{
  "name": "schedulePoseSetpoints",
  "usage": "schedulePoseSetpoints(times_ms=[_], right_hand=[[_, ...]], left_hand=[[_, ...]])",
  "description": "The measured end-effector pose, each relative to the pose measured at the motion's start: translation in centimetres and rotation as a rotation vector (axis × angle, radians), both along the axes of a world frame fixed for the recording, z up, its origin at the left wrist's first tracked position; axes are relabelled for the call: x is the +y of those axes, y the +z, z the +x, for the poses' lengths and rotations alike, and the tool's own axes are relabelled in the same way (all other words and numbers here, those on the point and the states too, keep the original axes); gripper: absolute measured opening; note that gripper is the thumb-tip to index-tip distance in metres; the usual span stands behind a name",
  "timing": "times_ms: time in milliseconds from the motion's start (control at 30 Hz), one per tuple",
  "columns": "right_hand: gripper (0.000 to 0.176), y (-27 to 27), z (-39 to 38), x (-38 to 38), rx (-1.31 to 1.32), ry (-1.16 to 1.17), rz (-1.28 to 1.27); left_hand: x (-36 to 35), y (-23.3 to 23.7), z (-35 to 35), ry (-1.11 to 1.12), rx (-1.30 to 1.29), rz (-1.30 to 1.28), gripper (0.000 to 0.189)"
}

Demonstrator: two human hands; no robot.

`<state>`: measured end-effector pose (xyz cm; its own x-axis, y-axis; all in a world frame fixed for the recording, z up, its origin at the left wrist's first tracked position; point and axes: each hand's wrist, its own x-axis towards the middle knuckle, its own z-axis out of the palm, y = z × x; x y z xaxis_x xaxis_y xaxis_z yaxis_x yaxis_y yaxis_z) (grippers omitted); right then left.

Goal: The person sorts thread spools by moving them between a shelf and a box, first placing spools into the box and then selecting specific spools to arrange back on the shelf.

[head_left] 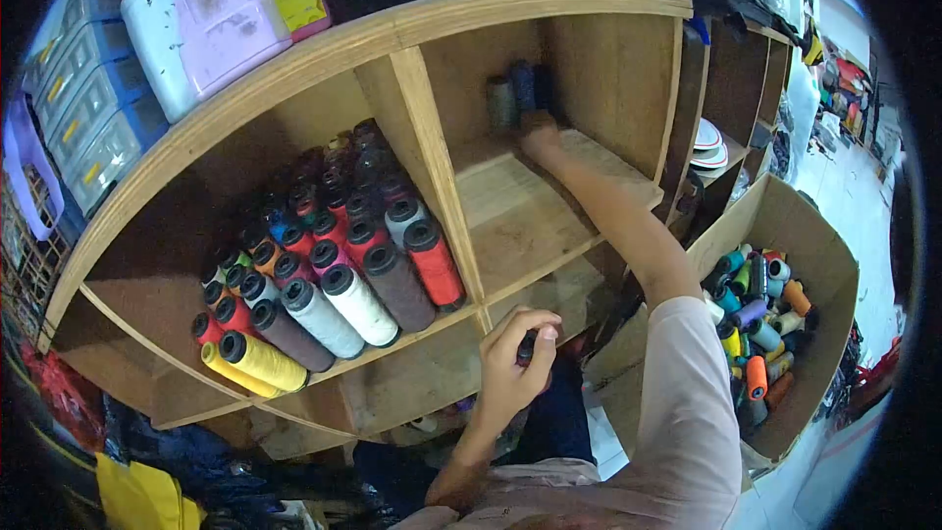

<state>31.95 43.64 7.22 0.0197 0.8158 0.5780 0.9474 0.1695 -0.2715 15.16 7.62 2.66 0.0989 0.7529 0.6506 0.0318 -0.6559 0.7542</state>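
My right hand (540, 134) reaches deep into the right shelf compartment, at the base of a few dark and grey thread spools (523, 88) by the back wall. Its fingers are dim and hard to make out. In front of the shelf, my left hand (520, 353) is curled around a dark spool (528, 344), whose end shows between thumb and fingers. Rows of upright thread spools fill the left compartment, with yellow (263, 361), white (360, 304), brown (399, 287) and red (434, 265) ones along the front.
A wooden divider (437, 167) separates the compartments. A cardboard box (829, 304) of mixed spools stands on the right. Clear plastic drawers (103, 118) and a lilac container (228, 25) sit at upper left. White round items (708, 145) lie on a shelf further right.
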Motion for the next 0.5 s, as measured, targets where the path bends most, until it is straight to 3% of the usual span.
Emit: schedulePoseSetpoints(times_ms=[400, 500], right_hand=[[0.029, -1.4, 2.1, 2.6, -0.02, 0.019, 0.124], [0.029, 1.5, 1.8, -3.3, 0.093, 0.066, 0.17]], left_hand=[[0.6, 0.0, -0.1, -0.009, 0.0, 0.041, 0.011], [0.7, 1.0, -0.2, -0.04, -0.07, 0.067, 0.021]])
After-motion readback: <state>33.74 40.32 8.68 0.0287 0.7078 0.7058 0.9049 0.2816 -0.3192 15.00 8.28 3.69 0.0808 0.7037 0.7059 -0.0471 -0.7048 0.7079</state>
